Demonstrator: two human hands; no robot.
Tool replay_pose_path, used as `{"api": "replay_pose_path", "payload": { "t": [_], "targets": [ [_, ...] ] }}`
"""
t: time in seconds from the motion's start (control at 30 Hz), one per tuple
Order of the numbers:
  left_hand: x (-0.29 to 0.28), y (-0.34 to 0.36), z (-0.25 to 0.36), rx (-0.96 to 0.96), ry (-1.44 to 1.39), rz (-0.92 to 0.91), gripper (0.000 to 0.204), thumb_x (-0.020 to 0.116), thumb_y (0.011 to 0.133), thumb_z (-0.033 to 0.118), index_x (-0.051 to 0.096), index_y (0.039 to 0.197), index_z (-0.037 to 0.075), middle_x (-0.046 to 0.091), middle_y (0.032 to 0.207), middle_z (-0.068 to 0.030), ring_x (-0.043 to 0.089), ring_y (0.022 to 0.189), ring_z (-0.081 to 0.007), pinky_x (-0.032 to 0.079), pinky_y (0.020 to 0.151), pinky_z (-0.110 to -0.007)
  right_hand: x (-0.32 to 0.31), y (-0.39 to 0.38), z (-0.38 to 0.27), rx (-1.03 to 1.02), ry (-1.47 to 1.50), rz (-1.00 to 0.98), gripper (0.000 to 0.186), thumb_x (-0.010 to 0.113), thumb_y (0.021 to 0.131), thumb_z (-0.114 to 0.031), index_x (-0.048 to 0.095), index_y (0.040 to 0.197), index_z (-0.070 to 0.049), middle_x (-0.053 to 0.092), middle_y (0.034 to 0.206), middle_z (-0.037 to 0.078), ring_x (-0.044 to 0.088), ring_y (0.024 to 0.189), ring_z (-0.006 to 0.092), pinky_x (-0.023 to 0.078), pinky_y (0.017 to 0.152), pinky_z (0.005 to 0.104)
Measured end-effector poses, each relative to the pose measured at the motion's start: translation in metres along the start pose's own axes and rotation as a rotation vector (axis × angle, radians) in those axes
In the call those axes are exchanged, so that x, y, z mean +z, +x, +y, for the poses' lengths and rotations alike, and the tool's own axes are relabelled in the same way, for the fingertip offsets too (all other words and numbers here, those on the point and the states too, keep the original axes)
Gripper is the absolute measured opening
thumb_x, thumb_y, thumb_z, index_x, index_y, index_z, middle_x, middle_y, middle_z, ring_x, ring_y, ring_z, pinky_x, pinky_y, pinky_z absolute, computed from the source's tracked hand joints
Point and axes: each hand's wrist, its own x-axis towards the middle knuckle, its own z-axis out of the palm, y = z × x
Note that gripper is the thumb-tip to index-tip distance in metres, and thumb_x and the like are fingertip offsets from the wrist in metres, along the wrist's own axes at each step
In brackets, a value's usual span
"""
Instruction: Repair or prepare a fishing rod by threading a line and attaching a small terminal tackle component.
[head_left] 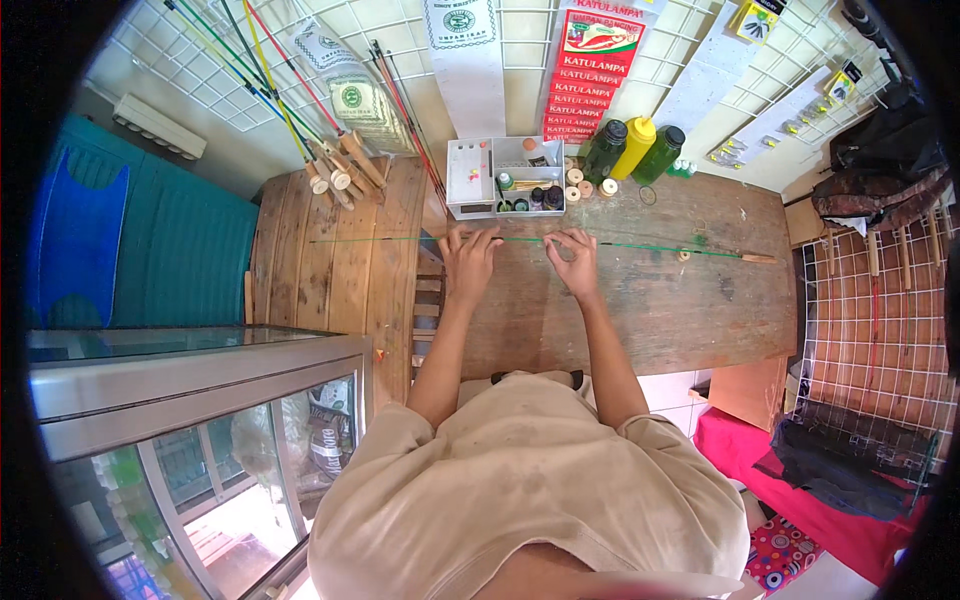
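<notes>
A thin green fishing rod [521, 239] with dark bands runs sideways in front of me, its wooden handle [758, 259] at the right and its fine tip off to the left. My left hand [468, 264] is closed on the shaft left of the middle, fingertips pinching it. A short way to the right, my right hand [574, 263] pinches the same shaft between thumb and fingers. Whether a thread lies between the fingertips is too small to tell. Under the rod near its handle stands a small wooden spool [683, 256].
Beyond my hands sits a grey organizer box [527, 208] with small bottles. Beside it are thread spools [586, 188], a yellow squeeze bottle [633, 150] and two dark green bottles. Several wooden-handled rods [340, 180] lean at the back left. A glass-paned metal frame [200, 385] stands left.
</notes>
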Motion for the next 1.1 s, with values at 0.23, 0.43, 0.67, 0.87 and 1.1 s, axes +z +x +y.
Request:
{"api": "replay_pose_path", "payload": {
  "t": [0.23,0.43,0.67,0.87,1.1],
  "targets": [
    [-0.005,0.001,0.006,0.024,-0.044,-0.001,0.010,0.067,0.082,0.019,0.073,0.090,0.020,0.071,0.089,0.0063,0.055,0.101,-0.0194,0.029,0.088,-0.039,0.007,0.007,-0.007,-0.032,0.032,-0.013,0.009,0.069,0.078,-0.015,0.070,0.086,-0.010,0.068,0.087,0.004,0.061,0.084,0.0221,0.038,0.083,0.0349],
    [0.004,-0.001,0.005,0.016,-0.183,0.049,0.008,0.068,0.080,0.022,0.072,0.088,0.020,0.070,0.085,0.0075,0.055,0.106,-0.0181,0.030,0.091,-0.043,0.027,0.006,-0.024,-0.035,0.051,-0.018,0.009,0.069,0.078,-0.017,0.069,0.083,-0.010,0.067,0.080,0.004,0.062,0.071,0.0213,0.038,0.078,0.0346],
    [0.003,-0.007,0.004,-0.084,-0.230,0.040,0.009,0.072,0.077,0.022,0.071,0.086,0.019,0.070,0.081,0.0041,0.055,0.105,-0.0185,0.032,0.090,-0.039,0.028,0.006,-0.031,-0.019,0.030,-0.035,0.010,0.072,0.074,-0.018,0.068,0.081,-0.012,0.063,0.073,0.002,0.058,0.061,0.0176,0.036,0.072,0.0331],
    [-0.001,-0.007,0.002,-0.095,-0.241,-0.030,0.014,0.073,0.077,0.028,0.073,0.089,0.020,0.062,0.100,-0.0058,0.050,0.109,-0.0220,0.033,0.088,-0.039,0.025,0.006,-0.032,-0.038,0.030,-0.060,0.010,0.072,0.073,-0.017,0.068,0.081,-0.011,0.063,0.073,0.002,0.058,0.062,0.0176,0.036,0.073,0.0331],
    [0.001,-0.006,0.002,-0.104,-0.254,-0.011,0.013,0.073,0.077,0.027,0.073,0.089,0.021,0.061,0.103,-0.0057,0.051,0.108,-0.0223,0.033,0.087,-0.037,0.024,0.007,-0.033,-0.048,0.042,-0.050,0.010,0.072,0.074,-0.017,0.068,0.080,-0.011,0.063,0.073,0.002,0.058,0.064,0.0180,0.036,0.075,0.0332]
  ]
}}
